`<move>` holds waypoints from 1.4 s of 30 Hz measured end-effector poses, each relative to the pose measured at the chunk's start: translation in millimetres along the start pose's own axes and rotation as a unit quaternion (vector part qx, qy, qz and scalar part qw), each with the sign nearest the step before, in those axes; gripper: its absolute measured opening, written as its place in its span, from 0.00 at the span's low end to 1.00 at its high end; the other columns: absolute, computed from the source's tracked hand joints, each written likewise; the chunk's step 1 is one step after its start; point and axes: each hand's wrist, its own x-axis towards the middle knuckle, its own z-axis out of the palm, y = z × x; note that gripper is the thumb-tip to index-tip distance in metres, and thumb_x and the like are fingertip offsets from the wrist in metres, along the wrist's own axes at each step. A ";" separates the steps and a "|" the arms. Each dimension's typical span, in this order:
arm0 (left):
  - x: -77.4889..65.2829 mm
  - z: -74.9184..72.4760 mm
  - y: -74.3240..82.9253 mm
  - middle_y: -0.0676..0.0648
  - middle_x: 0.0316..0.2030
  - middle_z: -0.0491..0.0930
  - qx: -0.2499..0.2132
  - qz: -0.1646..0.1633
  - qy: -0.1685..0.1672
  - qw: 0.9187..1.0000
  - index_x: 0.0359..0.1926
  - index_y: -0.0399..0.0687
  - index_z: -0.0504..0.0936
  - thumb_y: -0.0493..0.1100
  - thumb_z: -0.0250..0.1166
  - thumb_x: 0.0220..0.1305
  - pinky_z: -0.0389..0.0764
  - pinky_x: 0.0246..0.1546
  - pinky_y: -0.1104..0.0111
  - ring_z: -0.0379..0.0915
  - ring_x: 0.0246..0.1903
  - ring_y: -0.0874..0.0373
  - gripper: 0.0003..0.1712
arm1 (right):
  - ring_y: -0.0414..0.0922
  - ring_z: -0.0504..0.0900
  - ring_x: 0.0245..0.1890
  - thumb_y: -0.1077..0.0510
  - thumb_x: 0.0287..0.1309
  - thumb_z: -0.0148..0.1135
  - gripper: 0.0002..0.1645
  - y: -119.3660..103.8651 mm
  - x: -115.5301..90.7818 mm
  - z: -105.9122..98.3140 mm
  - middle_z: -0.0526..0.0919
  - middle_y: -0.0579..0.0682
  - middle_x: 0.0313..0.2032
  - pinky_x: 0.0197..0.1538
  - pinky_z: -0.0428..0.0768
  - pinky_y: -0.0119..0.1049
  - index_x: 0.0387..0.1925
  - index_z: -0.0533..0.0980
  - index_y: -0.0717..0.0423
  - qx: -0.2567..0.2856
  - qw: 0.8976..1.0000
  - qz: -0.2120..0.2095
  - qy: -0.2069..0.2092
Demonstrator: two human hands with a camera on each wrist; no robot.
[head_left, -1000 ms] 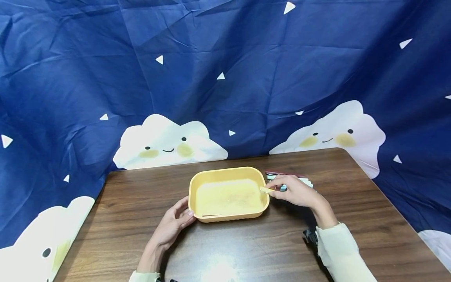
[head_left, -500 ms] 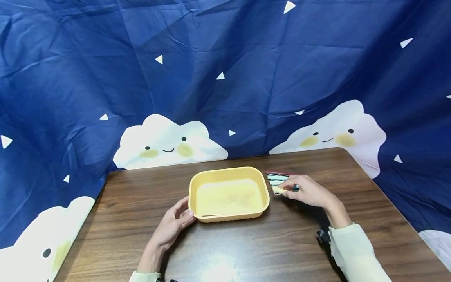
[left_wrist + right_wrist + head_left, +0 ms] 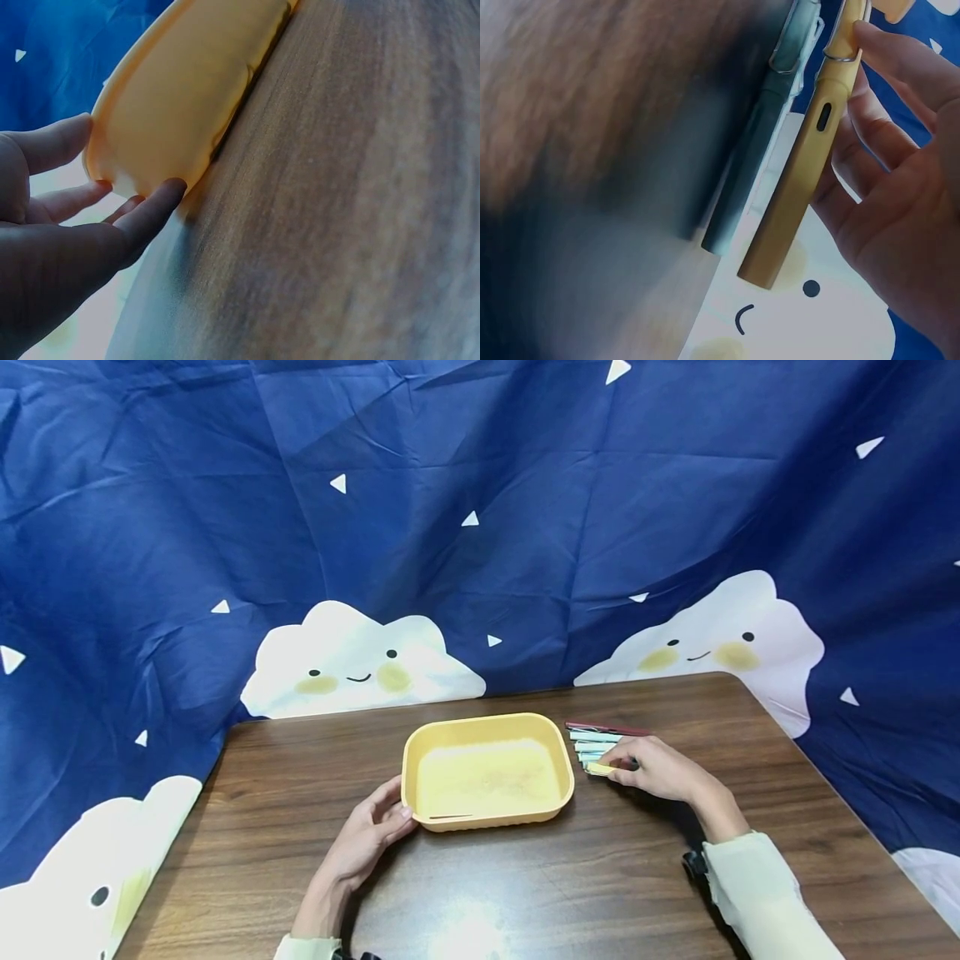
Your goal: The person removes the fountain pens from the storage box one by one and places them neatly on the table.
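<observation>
My right hand [image 3: 656, 768] pinches a yellow fountain pen [image 3: 802, 169] near its clip end, with the thumb on one side and fingers on the other. Beside it in the right wrist view lies a dark green pen [image 3: 757, 150], parallel and slightly apart. At the head view's middle stands a yellow plastic box [image 3: 487, 821] with low walls. My left hand [image 3: 367, 831] rests on its left end; in the left wrist view the thumb and fingertips are spread against the outer wall [image 3: 150, 112].
Several light blue-green pens [image 3: 595, 737] and a dark red pen [image 3: 607, 728] lie in a row right of the box. All this is on a brown wooden table [image 3: 300, 777]. A blue cloth [image 3: 450, 568] with clouds hangs behind the table's far edge.
My right hand has moved right with the yellow pen, from the box's right rim to the near end of the pen row. The left hand and the box stay put.
</observation>
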 end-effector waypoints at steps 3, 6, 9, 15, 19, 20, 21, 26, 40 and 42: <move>0.0 -0.2 -0.6 0.28 0.72 0.57 0.001 -0.001 -0.005 1.000 0.77 0.31 0.51 0.28 0.55 0.73 0.77 0.60 0.63 0.67 0.65 0.43 0.36 | 0.38 0.78 0.37 0.62 0.60 0.71 0.09 1.7 0.8 2.0 0.84 0.41 0.38 0.43 0.79 0.40 0.42 0.87 0.50 -0.013 1.000 0.011 -0.009; -0.1 -0.3 -0.9 0.28 0.72 0.57 -0.001 -0.003 -0.007 1.000 0.77 0.31 0.51 0.28 0.55 0.73 0.76 0.60 0.63 0.67 0.65 0.43 0.36 | 0.39 0.79 0.38 0.63 0.59 0.71 0.09 2.6 1.8 4.3 0.84 0.40 0.38 0.44 0.79 0.41 0.41 0.87 0.50 -0.022 1.000 0.011 -0.015; 0.0 -0.5 -0.6 0.28 0.72 0.57 0.000 -0.003 -0.006 1.000 0.77 0.31 0.51 0.29 0.55 0.73 0.76 0.60 0.63 0.67 0.65 0.43 0.36 | 0.37 0.78 0.36 0.63 0.58 0.71 0.09 3.7 3.1 6.6 0.83 0.40 0.37 0.43 0.78 0.39 0.41 0.87 0.50 -0.024 1.000 0.009 -0.016; 0.5 -0.1 0.9 0.29 0.71 0.59 0.007 -0.007 0.000 1.000 0.77 0.32 0.52 0.29 0.56 0.73 0.77 0.59 0.64 0.68 0.64 0.44 0.36 | 0.35 0.75 0.33 0.64 0.58 0.71 0.09 5.9 4.6 7.0 0.82 0.39 0.34 0.37 0.76 0.35 0.40 0.87 0.51 -0.020 1.000 0.012 -0.010; 0.6 0.3 1.8 0.29 0.71 0.59 0.010 -0.008 0.007 1.000 0.77 0.33 0.53 0.29 0.57 0.72 0.77 0.59 0.64 0.67 0.64 0.44 0.37 | 0.33 0.74 0.32 0.63 0.57 0.73 0.09 7.4 5.2 7.0 0.82 0.39 0.34 0.37 0.75 0.34 0.39 0.87 0.50 -0.018 1.000 0.014 0.000; 0.7 0.3 1.8 0.29 0.71 0.59 0.011 -0.008 0.008 1.000 0.77 0.33 0.53 0.29 0.57 0.72 0.77 0.59 0.63 0.67 0.64 0.44 0.37 | 0.33 0.75 0.32 0.63 0.56 0.73 0.09 7.5 5.2 7.1 0.83 0.39 0.34 0.37 0.76 0.35 0.39 0.87 0.50 -0.017 1.000 0.015 0.002; 0.6 0.4 1.8 0.29 0.71 0.59 0.011 -0.008 0.010 1.000 0.77 0.33 0.53 0.29 0.57 0.72 0.77 0.59 0.63 0.67 0.64 0.44 0.37 | 0.34 0.76 0.33 0.63 0.56 0.73 0.09 7.4 5.1 7.2 0.83 0.39 0.34 0.38 0.76 0.35 0.39 0.88 0.49 -0.017 1.000 0.015 0.005; 0.1 0.7 0.8 0.29 0.72 0.59 0.007 -0.007 0.009 1.000 0.77 0.33 0.53 0.29 0.57 0.72 0.77 0.59 0.63 0.66 0.65 0.43 0.37 | 0.38 0.81 0.38 0.62 0.56 0.74 0.08 8.4 5.1 8.5 0.86 0.39 0.37 0.44 0.79 0.42 0.37 0.89 0.48 -0.017 1.000 0.010 0.007; -0.1 0.9 0.8 0.29 0.72 0.58 0.005 -0.006 0.001 1.000 0.76 0.32 0.52 0.29 0.56 0.73 0.77 0.60 0.63 0.66 0.65 0.42 0.36 | 0.42 0.81 0.38 0.63 0.55 0.74 0.08 11.1 3.6 9.4 0.86 0.43 0.36 0.44 0.80 0.42 0.37 0.88 0.50 0.010 0.999 0.023 0.021; 0.0 0.8 0.9 0.28 0.72 0.58 0.004 -0.004 0.001 1.000 0.76 0.31 0.52 0.29 0.55 0.73 0.77 0.60 0.63 0.66 0.65 0.42 0.36 | 0.42 0.81 0.39 0.63 0.55 0.74 0.08 11.7 3.2 8.3 0.86 0.43 0.37 0.45 0.80 0.43 0.37 0.88 0.50 0.012 0.999 0.031 0.022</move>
